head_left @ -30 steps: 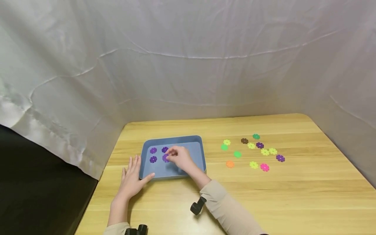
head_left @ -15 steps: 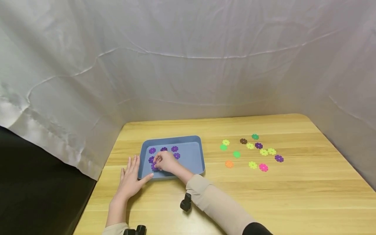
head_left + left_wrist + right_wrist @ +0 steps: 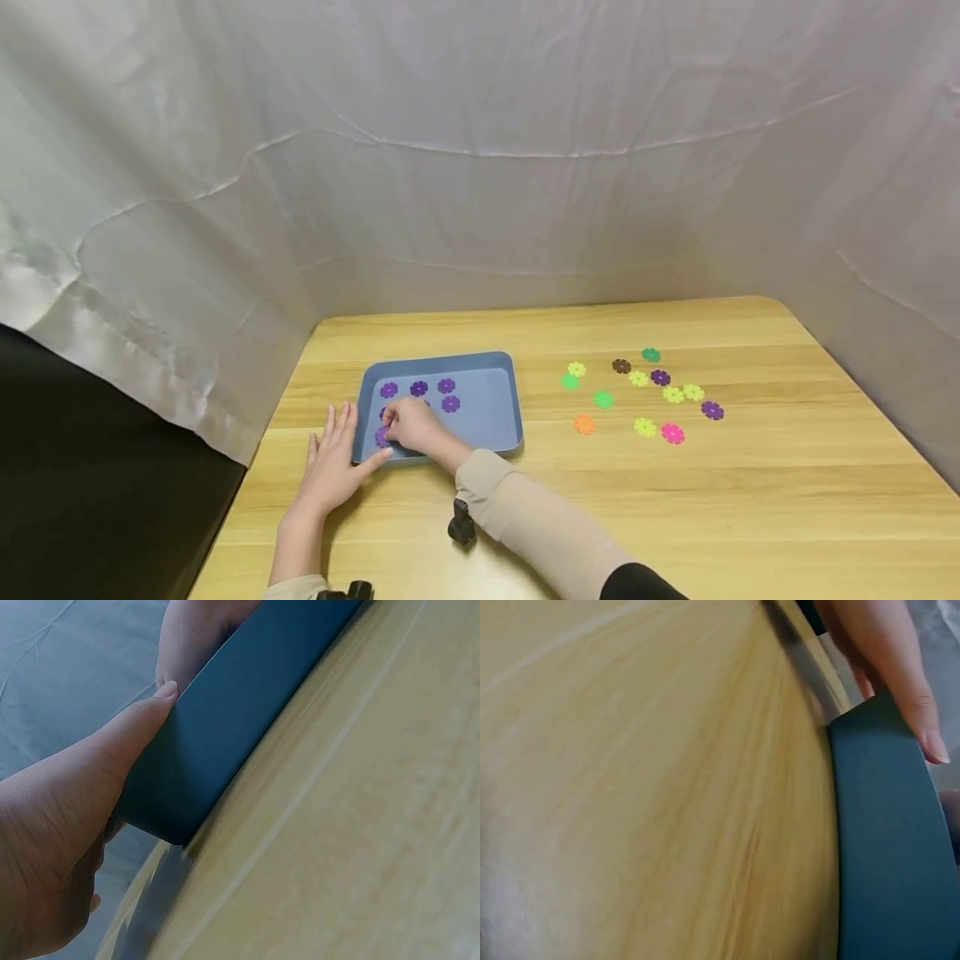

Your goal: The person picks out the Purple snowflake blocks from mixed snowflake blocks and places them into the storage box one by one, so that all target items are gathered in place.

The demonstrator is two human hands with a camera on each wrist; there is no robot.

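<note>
The right hand (image 3: 411, 425) has its fingers curled on a purple flower disc (image 3: 382, 436) in the near-left corner of the blue tray (image 3: 495, 417). The left hand (image 3: 330, 462), fingers straight, presses the tray's corner. A careless release could knock the neighbouring purple discs (image 3: 418, 388) just beyond the fingers out of their row.

Nothing readable anywhere in these shots, no text, labels, brands or numbers. The tray (image 3: 495, 408), the flower pieces (image 3: 645, 392) and the table (image 3: 675, 500) are all plain, and the wrist views are just blank tray wall and wood grain.
</note>
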